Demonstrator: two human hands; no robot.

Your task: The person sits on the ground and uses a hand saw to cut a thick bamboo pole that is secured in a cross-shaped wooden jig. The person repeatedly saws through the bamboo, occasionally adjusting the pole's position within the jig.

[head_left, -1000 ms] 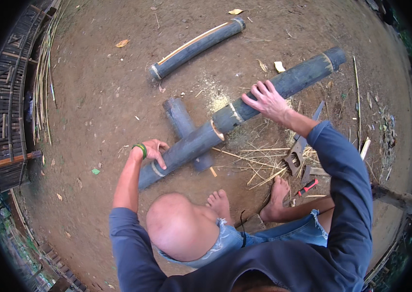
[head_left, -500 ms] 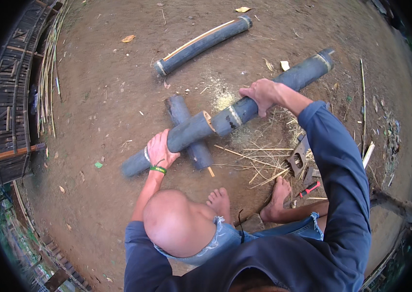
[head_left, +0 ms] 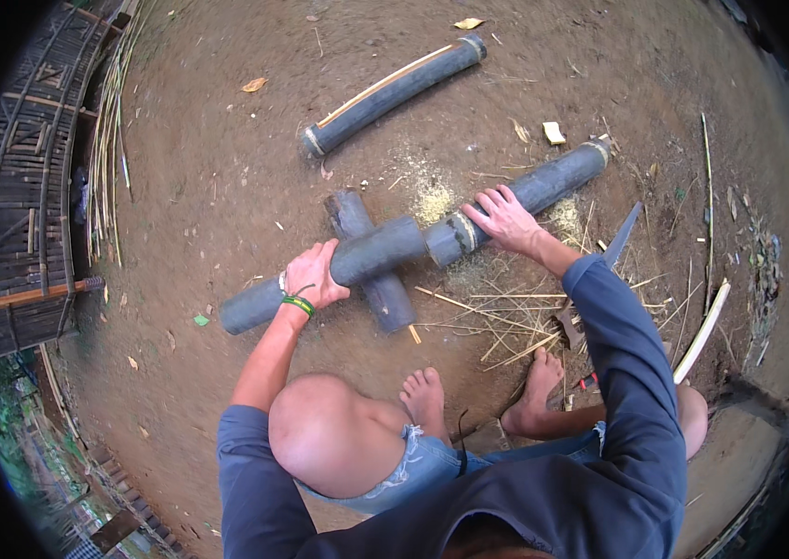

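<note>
A long dark bamboo pole [head_left: 385,250] lies slantwise across a short thick bamboo block [head_left: 357,219] on the dirt. My left hand [head_left: 312,276], with a green band at the wrist, grips the pole left of the block. My right hand [head_left: 504,218] rests flat with fingers spread on the pole right of a pale node ring. My bare feet [head_left: 424,396] stand just behind the pole, my knee bent below.
A second dark bamboo pole [head_left: 393,93] lies farther off. A long blade [head_left: 620,238] and split bamboo strips [head_left: 506,326] lie by my right foot. Sawdust [head_left: 432,196] dusts the dirt. A bamboo fence [head_left: 22,205] and thin canes [head_left: 110,140] stand at the left.
The long pole has slid to the left over the block. My left hand shifted onto the pole beside the block, and my right hand followed along it.
</note>
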